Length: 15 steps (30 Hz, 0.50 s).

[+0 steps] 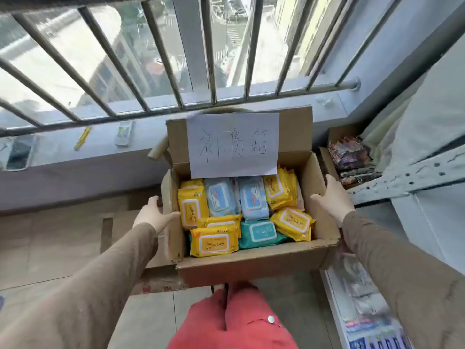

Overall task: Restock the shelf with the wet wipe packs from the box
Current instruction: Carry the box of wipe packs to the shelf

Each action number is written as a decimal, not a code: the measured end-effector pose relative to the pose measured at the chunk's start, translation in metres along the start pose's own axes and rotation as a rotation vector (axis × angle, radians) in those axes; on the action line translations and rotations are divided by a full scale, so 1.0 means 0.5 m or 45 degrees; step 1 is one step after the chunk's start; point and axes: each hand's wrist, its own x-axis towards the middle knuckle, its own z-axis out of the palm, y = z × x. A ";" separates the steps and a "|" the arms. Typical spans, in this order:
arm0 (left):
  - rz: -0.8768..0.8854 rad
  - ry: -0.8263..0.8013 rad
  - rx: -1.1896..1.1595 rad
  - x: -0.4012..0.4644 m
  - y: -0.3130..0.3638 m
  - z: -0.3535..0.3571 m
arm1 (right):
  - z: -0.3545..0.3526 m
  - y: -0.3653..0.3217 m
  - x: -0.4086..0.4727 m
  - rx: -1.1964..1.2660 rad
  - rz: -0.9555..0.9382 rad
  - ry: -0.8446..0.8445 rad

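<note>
**Box in both hands, shelf off to the right**

Big barred window (151, 59) fills the top of the view, its sill (63, 147) below it carrying a yellow pencil-like stick (82, 138) and a small white remote-like thing (124, 133). Down the right side runs the shelf (412, 176), a pale perforated metal rail with dark snack packets (352, 157) on it and more goods on a lower level near the floor.

Centre stage is the open cardboard box (251, 263), a handwritten paper sign (232, 144) taped to its raised back flap. It looks held up off the tiled floor (37, 248), above the red trousers.

Inside, the wet wipe packs (214, 241) lie jumbled, yellow ones at the sides and front, pale blue ones in the middle standing on end, a teal one flat near the front.

The left hand (153, 214) presses flat against the left wall, fingers straight and spread. The right hand (332, 197) does the same on the right wall, open-palmed, pinching nothing.

Here is what counts: the shelf lies to the right of the box, so the right hand is the nearer one. Both hands are busy with the box, though, so my guess is it must be set down before any pack comes out
</note>
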 end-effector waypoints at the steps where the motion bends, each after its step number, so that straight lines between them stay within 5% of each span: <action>1: -0.035 -0.020 -0.001 0.012 0.000 0.006 | 0.004 0.002 0.018 0.011 0.028 -0.021; 9: -0.297 -0.162 -0.289 0.095 -0.002 0.063 | 0.022 0.046 0.139 0.124 0.282 -0.279; 15: -0.411 -0.168 -0.179 0.129 0.014 0.099 | 0.039 0.061 0.172 0.242 0.451 -0.411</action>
